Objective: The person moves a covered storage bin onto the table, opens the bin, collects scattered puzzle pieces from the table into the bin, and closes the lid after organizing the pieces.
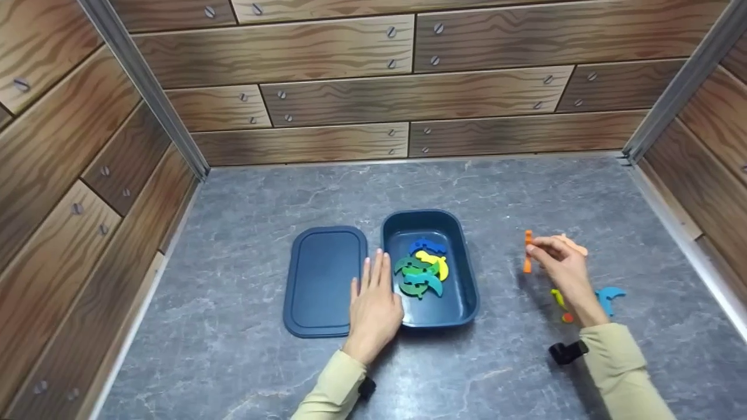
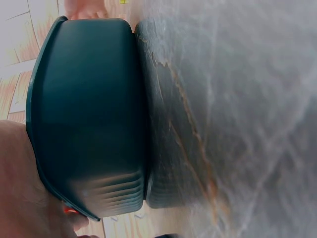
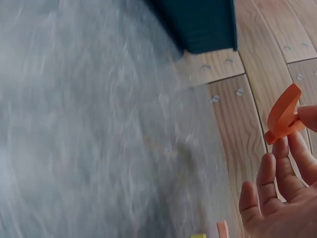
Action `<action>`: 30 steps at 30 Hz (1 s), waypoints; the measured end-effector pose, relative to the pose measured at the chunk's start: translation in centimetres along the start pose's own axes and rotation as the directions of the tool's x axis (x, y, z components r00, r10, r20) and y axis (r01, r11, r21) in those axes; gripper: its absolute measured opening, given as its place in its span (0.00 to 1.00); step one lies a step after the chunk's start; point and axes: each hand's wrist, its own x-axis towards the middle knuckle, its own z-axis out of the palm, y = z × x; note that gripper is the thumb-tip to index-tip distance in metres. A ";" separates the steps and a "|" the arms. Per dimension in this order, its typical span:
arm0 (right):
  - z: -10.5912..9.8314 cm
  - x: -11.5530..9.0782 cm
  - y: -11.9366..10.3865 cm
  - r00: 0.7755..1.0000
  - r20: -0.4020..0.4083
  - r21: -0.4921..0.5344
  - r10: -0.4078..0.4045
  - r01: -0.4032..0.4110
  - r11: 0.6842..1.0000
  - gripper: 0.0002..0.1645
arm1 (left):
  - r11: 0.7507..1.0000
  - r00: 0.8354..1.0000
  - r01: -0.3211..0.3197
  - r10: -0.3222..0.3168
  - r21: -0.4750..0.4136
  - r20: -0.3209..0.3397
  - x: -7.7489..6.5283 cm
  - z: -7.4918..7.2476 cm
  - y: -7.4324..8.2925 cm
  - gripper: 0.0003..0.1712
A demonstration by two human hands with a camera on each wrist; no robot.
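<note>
A dark blue plastic box (image 1: 470, 274) stands uncovered, with several flat curved toy pieces (image 1: 421, 279) in green, teal, yellow and blue heaped inside. My left hand (image 1: 374, 312) rests on its left rim, fingers straight and pointing forward. In the left wrist view, part of that hand (image 2: 22, 183) lies against the rim above the box's outer wall (image 2: 89, 99). Right of the box, my right hand (image 1: 565, 273) pinches an orange curved toy piece (image 1: 527, 267) above the table. The right wrist view shows this orange piece (image 3: 283, 113) between thumb and fingertips, the other fingers loosely bent.
The box's flat lid (image 1: 324, 283) lies just left of it. Around my right hand lie a peach piece (image 1: 575, 245), a blue piece (image 1: 610, 297), a yellow-green piece (image 1: 558, 297) and a small red-orange piece (image 1: 567, 318). Wood-patterned walls (image 1: 338, 105) enclose the grey marbled table (image 1: 233, 245).
</note>
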 end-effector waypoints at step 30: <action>3.2 -0.2 -4.7 0.999 0.000 0.337 -0.034 0.032 0.941 0.20 | 1.000 1.000 -0.002 0.002 -0.017 0.015 0.1 -0.2 0.7 0.39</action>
